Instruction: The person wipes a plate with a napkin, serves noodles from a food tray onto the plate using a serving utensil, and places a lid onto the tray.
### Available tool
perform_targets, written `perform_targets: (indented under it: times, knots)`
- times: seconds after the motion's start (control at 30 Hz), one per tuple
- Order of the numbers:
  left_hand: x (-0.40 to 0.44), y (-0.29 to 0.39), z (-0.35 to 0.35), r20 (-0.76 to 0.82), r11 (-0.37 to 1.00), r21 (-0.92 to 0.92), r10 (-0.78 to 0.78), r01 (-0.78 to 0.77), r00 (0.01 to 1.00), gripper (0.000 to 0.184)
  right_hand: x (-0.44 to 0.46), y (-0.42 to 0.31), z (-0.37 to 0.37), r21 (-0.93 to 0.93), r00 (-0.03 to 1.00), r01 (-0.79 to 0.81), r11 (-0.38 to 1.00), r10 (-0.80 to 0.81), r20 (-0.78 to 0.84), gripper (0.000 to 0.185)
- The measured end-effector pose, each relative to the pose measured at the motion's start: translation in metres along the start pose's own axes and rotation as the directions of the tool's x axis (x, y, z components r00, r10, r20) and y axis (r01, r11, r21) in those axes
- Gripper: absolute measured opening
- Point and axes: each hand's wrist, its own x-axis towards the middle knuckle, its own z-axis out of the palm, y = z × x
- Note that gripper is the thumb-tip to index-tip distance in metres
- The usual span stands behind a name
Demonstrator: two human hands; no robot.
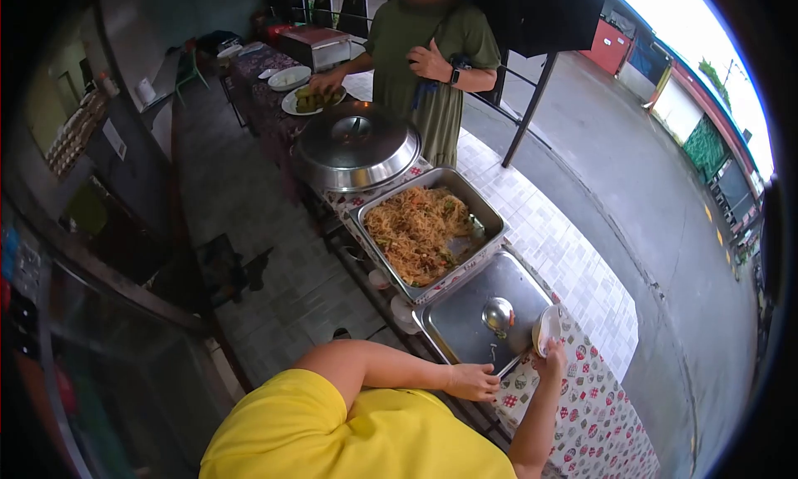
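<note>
My right hand (pixel 552 360) grips a small pale dish (pixel 546 328) by its near end, tilted at the right edge of a metal tray-like lid (pixel 453 300). My left hand (pixel 475 382) is at that lid's near corner, fingers loosely extended with nothing seen in them; whether they touch the rim is unclear. On the lid lie a rounded shiny metal piece (pixel 498 314) and a few food scraps. Just beyond stands a deep rectangular metal pan (pixel 493 221) with cooked noodles (pixel 416 229) mixed with vegetables.
A large round metal lid (pixel 353 142) sits beyond the pan. Farther along, another person in a green dress (pixel 432 63) reaches to a plate (pixel 288 105) of green wrapped pieces. A white bowl (pixel 289 78) is behind it. A patterned cloth (pixel 586 404) covers the table's right end.
</note>
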Motion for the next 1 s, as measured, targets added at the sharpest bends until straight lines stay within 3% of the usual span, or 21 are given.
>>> perform_targets:
  times: [0.03, 0.1, 0.17, 0.2, 0.23, 0.33, 0.43, 0.53, 0.57, 0.67, 0.7, 0.73, 0.9, 1.0]
  knots:
    - [0.000, -0.001, -0.002, 0.003, 0.999, -0.015, -0.035, 0.035, 0.999, 0.018, 0.000, 0.000, 0.006, 0.001, 0.999, 0.018, 1.000, -0.018, 0.042, 0.027]
    - [-0.004, -0.006, -0.018, 0.088, 0.983, -0.128, -0.119, 0.129, 0.989, 0.026, -0.010, -0.008, 0.018, -0.127, 0.988, 0.014, 0.992, -0.033, -0.150, 0.027]
    - [-0.008, -0.011, -0.034, 0.119, 0.957, -0.187, -0.204, 0.224, 0.972, 0.034, -0.021, -0.011, -0.002, -0.252, 0.988, 0.081, 0.964, -0.112, -0.110, 0.023]
    - [-0.014, -0.012, -0.038, 0.109, 0.944, -0.183, -0.257, 0.274, 0.960, 0.038, -0.025, -0.008, -0.013, -0.195, 0.973, 0.144, 0.970, -0.174, -0.151, 0.022]
    - [-0.020, -0.015, -0.046, 0.096, 0.914, -0.241, -0.311, 0.325, 0.946, 0.034, -0.028, -0.003, -0.022, -0.141, 0.950, 0.217, 0.966, -0.242, -0.195, 0.021]
    - [-0.046, -0.028, -0.072, 0.106, 0.848, -0.296, -0.428, 0.440, 0.897, 0.021, -0.071, -0.008, -0.028, -0.249, 0.910, 0.331, 0.910, -0.378, -0.171, 0.023]
    - [-0.080, -0.044, -0.089, 0.186, 0.697, -0.459, -0.532, 0.552, 0.826, 0.014, -0.119, -0.016, 0.010, -0.537, 0.874, 0.242, 0.808, -0.422, -0.241, 0.022]
    - [-0.104, -0.062, -0.112, 0.176, 0.563, -0.589, -0.610, 0.579, 0.772, 0.012, -0.139, 0.002, 0.046, -0.800, 0.841, 0.168, 0.576, -0.507, -0.188, 0.023]
    - [-0.111, -0.067, -0.119, 0.161, 0.566, -0.590, -0.615, 0.575, 0.772, 0.013, -0.142, 0.009, 0.062, -0.822, 0.819, 0.224, 0.524, -0.558, -0.132, 0.024]
    - [-0.132, -0.080, -0.138, 0.196, 0.512, -0.641, -0.611, 0.572, 0.767, 0.012, -0.161, 0.013, 0.129, -0.814, 0.868, 0.115, 0.570, -0.455, -0.197, 0.025]
    - [-0.141, -0.085, -0.135, 0.116, 0.560, -0.655, -0.590, 0.507, 0.799, 0.012, -0.155, 0.020, 0.141, -0.853, 0.861, 0.102, 0.512, -0.474, -0.182, 0.025]
    - [-0.146, -0.091, -0.143, 0.158, 0.530, -0.676, -0.574, 0.512, 0.803, 0.013, -0.155, 0.027, 0.156, -0.887, 0.855, 0.084, 0.453, -0.490, -0.169, 0.025]
    - [-0.170, -0.107, -0.174, 0.636, 0.061, -0.613, -0.554, 0.788, 0.538, 0.028, -0.165, 0.051, 0.210, -0.735, 0.893, 0.180, 0.653, -0.422, -0.156, 0.024]
    - [-0.180, -0.109, -0.173, 0.820, -0.614, -0.565, -0.345, 0.550, 0.457, 0.040, -0.186, 0.048, 0.238, -0.678, 0.944, 0.182, 0.712, -0.320, -0.082, 0.023]
